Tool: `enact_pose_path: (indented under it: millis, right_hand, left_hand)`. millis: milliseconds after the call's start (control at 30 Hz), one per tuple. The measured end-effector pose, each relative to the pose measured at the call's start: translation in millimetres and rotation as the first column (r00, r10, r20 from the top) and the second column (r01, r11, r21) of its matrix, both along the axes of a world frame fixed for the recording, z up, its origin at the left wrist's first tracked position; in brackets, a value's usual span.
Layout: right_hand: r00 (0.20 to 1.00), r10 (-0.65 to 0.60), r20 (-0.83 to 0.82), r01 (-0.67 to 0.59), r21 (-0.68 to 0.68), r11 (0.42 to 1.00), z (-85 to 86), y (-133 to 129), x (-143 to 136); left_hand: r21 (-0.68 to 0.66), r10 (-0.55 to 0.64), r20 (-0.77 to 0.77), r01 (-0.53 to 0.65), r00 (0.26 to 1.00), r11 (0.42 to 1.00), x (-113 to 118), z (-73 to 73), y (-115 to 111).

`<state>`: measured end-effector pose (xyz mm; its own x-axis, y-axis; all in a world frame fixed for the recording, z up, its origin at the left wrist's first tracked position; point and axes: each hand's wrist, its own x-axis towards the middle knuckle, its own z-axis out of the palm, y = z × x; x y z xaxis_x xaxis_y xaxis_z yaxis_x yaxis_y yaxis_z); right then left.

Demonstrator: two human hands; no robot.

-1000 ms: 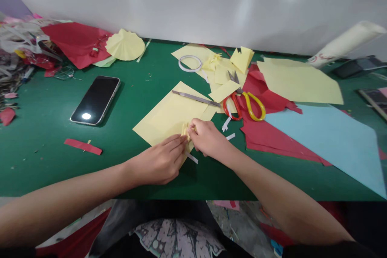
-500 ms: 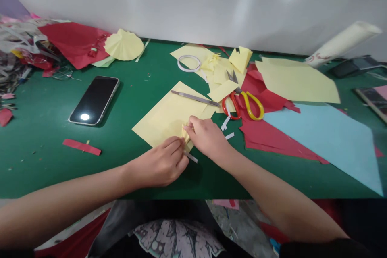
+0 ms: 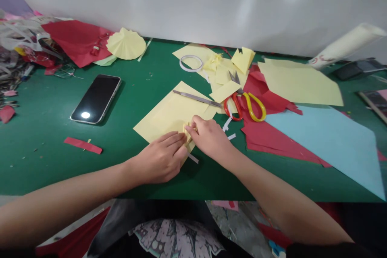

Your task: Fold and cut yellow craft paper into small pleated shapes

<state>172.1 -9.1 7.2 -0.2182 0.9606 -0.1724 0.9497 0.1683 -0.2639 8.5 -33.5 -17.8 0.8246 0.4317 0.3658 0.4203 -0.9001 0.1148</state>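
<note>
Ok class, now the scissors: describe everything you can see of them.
The scissors have grey, metallic-looking blades, parted in a narrow V, and two looped handles, one red, one yellow. They lie with blades pointing away from the camera, over yellow paper and red paper. A white strip shows at the red loop.

Can't make out the full shape of the small folded yellow paper (image 3: 188, 136), mostly covered by the left hand (image 3: 161, 157) and right hand (image 3: 208, 137). Can't follow the near edge of the yellow sheet (image 3: 163, 119) beneath the left hand. Can't see the whole dark flat object (image 3: 373, 102), cut by the right edge.
</note>
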Motion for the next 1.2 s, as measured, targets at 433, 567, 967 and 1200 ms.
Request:
enact_pose_path:
  millis: [433, 567, 967, 1200]
  right_hand:
    - [0.963, -0.101, -0.251, 0.011, -0.337, 0.941, 4.4, 5, 16]
    - [0.95, -0.142, -0.278, 0.017, -0.408, 0.913, 8.4, 8, 18]
    - [0.907, -0.179, -0.38, 0.008, -0.411, 0.912, 16.5, 18, 33]
    - [0.895, -0.135, -0.425, -0.014, -0.33, 0.944, 17.5, 12, 25]
  left_hand:
    - [-0.033, -0.031, -0.07, 0.029, 0.997, 0.999, -5, 0.9, 4]
    - [-0.062, -0.045, -0.083, 0.04, 0.996, 0.997, -6, 1.7, 3]
    - [-0.016, -0.035, -0.084, 0.033, 0.996, 0.999, -7, 0.2, 3]
    - [-0.007, -0.034, -0.096, 0.033, 0.995, 0.999, -5, 0.5, 3]
